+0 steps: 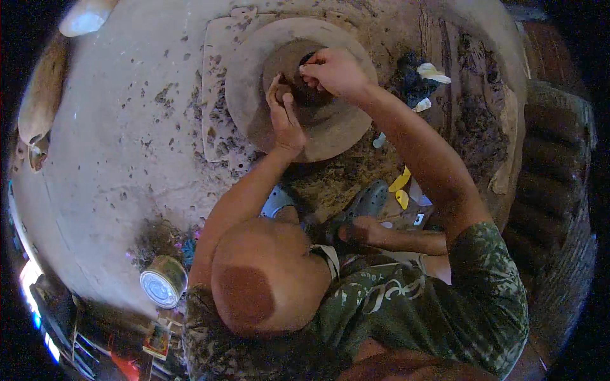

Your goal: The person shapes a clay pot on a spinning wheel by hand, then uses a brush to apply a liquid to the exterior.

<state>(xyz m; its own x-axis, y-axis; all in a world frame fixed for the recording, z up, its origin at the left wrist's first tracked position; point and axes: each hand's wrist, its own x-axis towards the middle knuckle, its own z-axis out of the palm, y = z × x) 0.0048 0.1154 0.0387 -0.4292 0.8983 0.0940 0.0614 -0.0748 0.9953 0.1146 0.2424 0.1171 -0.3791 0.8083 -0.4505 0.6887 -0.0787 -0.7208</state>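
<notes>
Seemingly, right fingers (314, 71) pinch a dark piece (307, 58), left fingers (274, 98) curve apart at clay (281, 58), yellow pieces (401, 199) lying near the wheel (346, 130).

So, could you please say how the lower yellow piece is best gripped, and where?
The lower yellow piece is probably best pinched across its middle, by its two long sides, coming from above: it seems to lie flat, broad face up, longer than wide, and its upper end sits close to the upper yellow piece.

A dark-green, pale-printed T-shirt (406, 305) and perforated clogs (370, 199) are worn.
</notes>
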